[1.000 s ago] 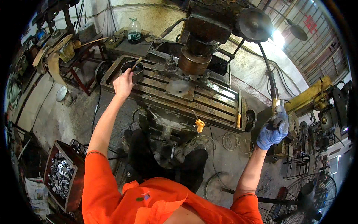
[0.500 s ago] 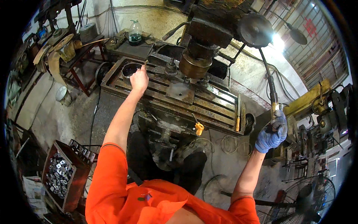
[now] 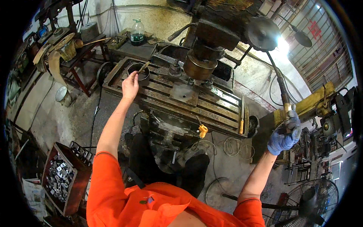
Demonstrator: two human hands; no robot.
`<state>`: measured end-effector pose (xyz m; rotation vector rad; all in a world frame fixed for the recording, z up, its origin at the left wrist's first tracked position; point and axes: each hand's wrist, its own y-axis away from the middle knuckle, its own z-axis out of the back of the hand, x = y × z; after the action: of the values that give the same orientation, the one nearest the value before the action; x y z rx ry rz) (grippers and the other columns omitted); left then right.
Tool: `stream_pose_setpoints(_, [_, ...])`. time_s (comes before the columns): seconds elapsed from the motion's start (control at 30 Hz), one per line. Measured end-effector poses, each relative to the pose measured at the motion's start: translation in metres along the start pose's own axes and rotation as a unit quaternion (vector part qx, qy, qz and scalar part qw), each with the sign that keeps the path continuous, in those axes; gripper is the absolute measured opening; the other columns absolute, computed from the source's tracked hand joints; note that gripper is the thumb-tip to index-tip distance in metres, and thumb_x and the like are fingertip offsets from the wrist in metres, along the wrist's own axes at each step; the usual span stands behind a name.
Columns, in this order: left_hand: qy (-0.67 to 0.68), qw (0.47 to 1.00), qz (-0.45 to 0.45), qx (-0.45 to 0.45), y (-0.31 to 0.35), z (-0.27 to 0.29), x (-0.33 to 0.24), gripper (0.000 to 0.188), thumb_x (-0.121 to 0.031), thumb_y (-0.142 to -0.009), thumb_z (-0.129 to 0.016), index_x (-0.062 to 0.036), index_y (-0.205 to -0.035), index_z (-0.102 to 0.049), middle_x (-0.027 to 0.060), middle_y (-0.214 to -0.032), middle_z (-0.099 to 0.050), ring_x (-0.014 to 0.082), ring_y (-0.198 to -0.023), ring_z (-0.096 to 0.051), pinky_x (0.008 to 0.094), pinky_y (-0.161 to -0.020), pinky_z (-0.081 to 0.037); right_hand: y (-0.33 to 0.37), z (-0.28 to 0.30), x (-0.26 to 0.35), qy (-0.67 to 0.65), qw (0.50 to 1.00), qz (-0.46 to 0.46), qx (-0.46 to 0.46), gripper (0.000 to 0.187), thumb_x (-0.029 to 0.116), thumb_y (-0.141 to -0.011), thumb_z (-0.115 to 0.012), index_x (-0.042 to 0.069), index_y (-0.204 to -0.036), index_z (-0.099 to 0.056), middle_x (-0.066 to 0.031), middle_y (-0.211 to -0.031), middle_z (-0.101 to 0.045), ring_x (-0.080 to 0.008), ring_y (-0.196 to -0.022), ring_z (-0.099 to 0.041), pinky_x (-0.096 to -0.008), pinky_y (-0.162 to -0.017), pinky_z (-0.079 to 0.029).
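My bare left hand [image 3: 130, 87] is closed around the handle of a small brush [image 3: 143, 67], whose head points up over a round dark pot [image 3: 144, 78]. That pot stands at the left end of the slotted metal machine table [image 3: 211, 109]. At the right, my right hand [image 3: 284, 137] wears a blue-grey glove and grips the lower end of a long machine lever [image 3: 281, 85]. Its fingers wrap round the grip. Above the table hangs the machine's round spindle head [image 3: 200, 67], with a flat plate [image 3: 184, 93] lying below it.
A yellow-handled file [image 3: 241, 123] lies along the table's right end. Another yellow handle [image 3: 203, 131] sticks out at the front edge. Small metal parts fill a box [image 3: 77, 189] on the lower left. A fan [image 3: 308, 204] stands lower right; a bottle [image 3: 137, 33] is behind.
My left hand has shifted left and toward me, and the brush now shows tilted over the pot. My right hand has swung the lever's end a little to the right.
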<state>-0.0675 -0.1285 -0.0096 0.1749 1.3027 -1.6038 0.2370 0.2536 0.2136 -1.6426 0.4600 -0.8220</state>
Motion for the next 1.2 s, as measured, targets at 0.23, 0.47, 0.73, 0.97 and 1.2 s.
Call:
stream_pose_setpoints(0.23, [0.211,0.963,0.119,0.114,-0.022,0.022,0.044,0.025,-0.016,-0.089,-0.051,0.0015,-0.104,-0.059,0.0040,-0.069,-0.060,0.0073,-0.054,-0.053,0.0218,-0.051,-0.042,-0.018,-0.002,0.006,-0.055,0.991,-0.100,-0.073,0.035,0.031,-0.086,-0.042,0.006,-0.062,-0.042,-0.0111,-0.077,-0.054,-0.0276,-0.087,-0.053,-0.0520,-0.098,-0.030])
stream_pose_setpoints(0.47, [0.071,0.997,-0.017,0.002,-0.036,0.036,0.027,0.022,-0.015,-0.088,-0.052,-0.0034,-0.105,-0.059,0.0137,-0.081,-0.064,0.0239,-0.068,-0.062,0.0324,-0.061,-0.047,-0.035,0.005,0.008,-0.054,0.996,-0.067,-0.026,0.032,0.031,-0.086,-0.044,0.005,-0.067,-0.044,-0.0124,-0.079,-0.055,-0.0292,-0.089,-0.052,-0.0501,-0.098,-0.030])
stream_pose_setpoints(0.73, [-0.202,0.954,-0.199,0.094,-0.015,0.032,0.010,0.023,-0.014,-0.082,-0.054,-0.0102,-0.105,-0.056,0.0114,-0.090,-0.057,0.0315,-0.065,-0.058,0.0392,-0.059,-0.047,-0.049,0.004,0.008,0.022,0.999,-0.035,0.019,0.036,0.031,-0.089,-0.039,0.000,-0.074,-0.050,-0.0149,-0.085,-0.058,-0.0292,-0.091,-0.054,-0.0524,-0.100,-0.029])
stream_pose_setpoints(0.97, [-0.236,0.953,-0.176,0.075,-0.004,0.027,0.009,0.022,-0.015,-0.082,-0.054,-0.0091,-0.103,-0.057,0.0111,-0.092,-0.057,0.0298,-0.061,-0.058,0.0388,-0.057,-0.048,-0.083,0.031,-0.005,-0.053,0.993,-0.034,0.100,0.034,0.032,-0.089,-0.039,0.002,-0.076,-0.051,-0.0175,-0.094,-0.060,-0.0304,-0.097,-0.054,-0.0480,-0.096,-0.033])
stream_pose_setpoints(1.2, [-0.207,0.964,-0.139,0.097,0.004,0.022,0.005,0.021,-0.016,-0.083,-0.054,-0.0083,-0.102,-0.058,0.0115,-0.104,-0.057,0.0303,-0.065,-0.062,0.0397,-0.059,-0.049,-0.147,0.056,-0.018,-0.069,0.993,-0.091,0.042,0.032,0.023,-0.083,-0.045,-0.001,-0.099,-0.059,-0.0134,-0.098,-0.060,-0.0218,-0.095,-0.056,-0.0335,-0.089,-0.042])
